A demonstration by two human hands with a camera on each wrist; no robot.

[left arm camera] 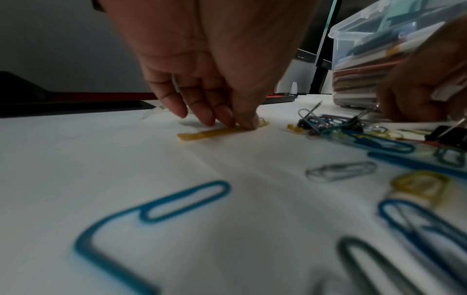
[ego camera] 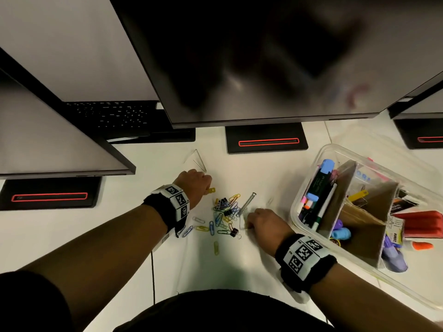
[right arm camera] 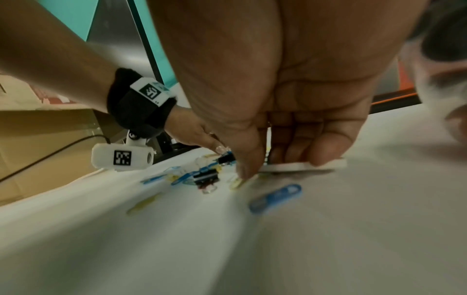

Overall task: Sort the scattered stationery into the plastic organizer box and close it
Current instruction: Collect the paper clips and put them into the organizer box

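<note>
Coloured paper clips and black binder clips [ego camera: 225, 212] lie scattered mid-table. My left hand [ego camera: 206, 189] is at the pile's far left, and its fingertips [left arm camera: 248, 121] pinch one end of a flat yellow tag [left arm camera: 215, 132] that lies on the table. My right hand [ego camera: 248, 224] is at the pile's right side, with fingers [right arm camera: 326, 147] curled over a thin white strip [right arm camera: 285, 167] and the thumb pressed down at its near end. The clear plastic organizer box [ego camera: 311, 178] stands open to the right, holding markers, highlighters and cardboard dividers.
Three monitors overhang the back of the table, and their black stands [ego camera: 266, 140] sit behind the work area. A clear set square [ego camera: 197, 161] lies beyond my left hand. A clear ruler [ego camera: 248, 202] rests at the pile's right edge. The box lid [ego camera: 374, 144] lies behind the box.
</note>
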